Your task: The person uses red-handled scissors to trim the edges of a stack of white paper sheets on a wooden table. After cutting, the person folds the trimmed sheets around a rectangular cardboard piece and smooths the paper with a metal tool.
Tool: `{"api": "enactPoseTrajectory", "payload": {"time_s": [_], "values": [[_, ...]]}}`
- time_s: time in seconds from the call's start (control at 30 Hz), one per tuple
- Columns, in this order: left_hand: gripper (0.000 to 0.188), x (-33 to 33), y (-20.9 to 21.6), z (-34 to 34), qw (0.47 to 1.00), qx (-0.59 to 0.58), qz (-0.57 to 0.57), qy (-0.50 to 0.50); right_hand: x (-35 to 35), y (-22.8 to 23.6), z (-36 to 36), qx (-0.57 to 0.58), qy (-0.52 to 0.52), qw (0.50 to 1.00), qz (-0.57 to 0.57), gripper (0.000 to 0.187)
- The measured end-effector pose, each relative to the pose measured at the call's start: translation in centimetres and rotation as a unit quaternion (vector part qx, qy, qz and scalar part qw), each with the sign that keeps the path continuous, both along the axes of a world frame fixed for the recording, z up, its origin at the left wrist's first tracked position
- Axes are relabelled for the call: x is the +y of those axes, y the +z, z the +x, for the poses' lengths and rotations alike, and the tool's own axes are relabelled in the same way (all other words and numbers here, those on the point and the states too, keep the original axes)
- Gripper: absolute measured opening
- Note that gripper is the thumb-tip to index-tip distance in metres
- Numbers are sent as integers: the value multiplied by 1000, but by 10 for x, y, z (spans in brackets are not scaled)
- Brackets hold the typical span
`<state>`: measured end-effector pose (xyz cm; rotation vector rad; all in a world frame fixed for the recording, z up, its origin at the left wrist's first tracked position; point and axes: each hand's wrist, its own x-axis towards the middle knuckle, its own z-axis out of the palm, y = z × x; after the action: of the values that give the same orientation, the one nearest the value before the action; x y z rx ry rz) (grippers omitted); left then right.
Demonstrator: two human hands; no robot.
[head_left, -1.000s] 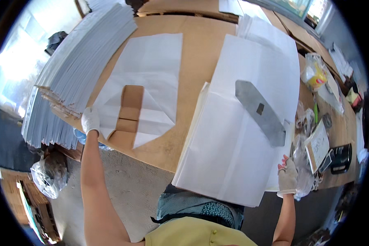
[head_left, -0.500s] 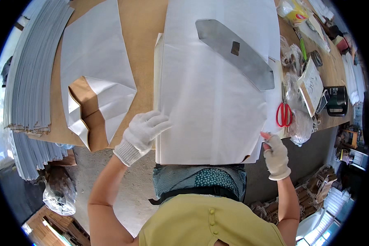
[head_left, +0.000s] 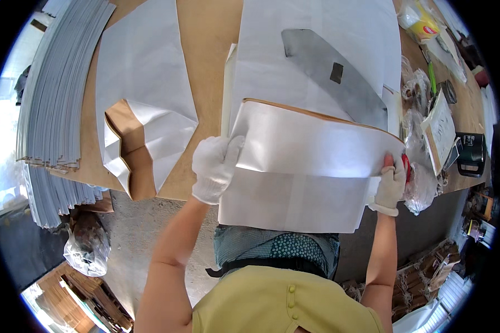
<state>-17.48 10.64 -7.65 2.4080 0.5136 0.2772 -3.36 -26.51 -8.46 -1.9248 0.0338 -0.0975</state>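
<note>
A white paper bag (head_left: 311, 139) lies in front of me, its near end lifted and folded back away from me. Brown lining shows along the raised edge. My left hand (head_left: 214, 169), in a white knit glove, is closed on the fold's left side. On the right side, my right hand (head_left: 390, 186) pinches the paper, bare thumb on top of it. Beneath is a stack of white paper bags (head_left: 294, 202). A grey flat plate (head_left: 353, 91) with a dark square rests farther up the paper, its lower edge partly behind the raised fold.
Left of me lies another white bag (head_left: 144, 55) with its brown-lined end opened out. A tall stack of folded paper (head_left: 64, 89) stands at the far left. To the right are red-handled scissors (head_left: 407, 166), mostly hidden, plastic bags (head_left: 421, 188) and a dark mug (head_left: 472, 152).
Both hands have taken hold of the top bag's near end and folded it up and away from me. Earlier it lay flat, with my right hand at its near right corner.
</note>
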Motion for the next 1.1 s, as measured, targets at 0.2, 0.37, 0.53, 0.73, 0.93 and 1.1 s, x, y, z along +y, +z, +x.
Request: {"api": "enactPoseTrajectory", "payload": {"time_s": [0.2, 0.37, 0.53, 0.73, 0.93, 1.1], "values": [[31, -3, -31, 7, 987, 22, 159, 22, -1, -67, 24, -118, 32, 968, -219, 30], [14, -17, -42, 26, 941, -96, 323, 22, 26, -18, 35, 7, 85, 936, -342, 32], [36, -29, -23, 55, 945, -128, 227, -199, 27, -4, 47, 132, 83, 937, -313, 41], [36, -36, -15, 62, 962, -62, 190, -186, 77, 18, 39, -84, 78, 866, -487, 37], [29, -35, -28, 77, 980, -38, 117, -156, 199, -19, -27, -235, 272, 890, -281, 53], [23, -33, -27, 69, 959, -120, 226, -125, 88, -22, 23, -263, 197, 868, -373, 52]]}}
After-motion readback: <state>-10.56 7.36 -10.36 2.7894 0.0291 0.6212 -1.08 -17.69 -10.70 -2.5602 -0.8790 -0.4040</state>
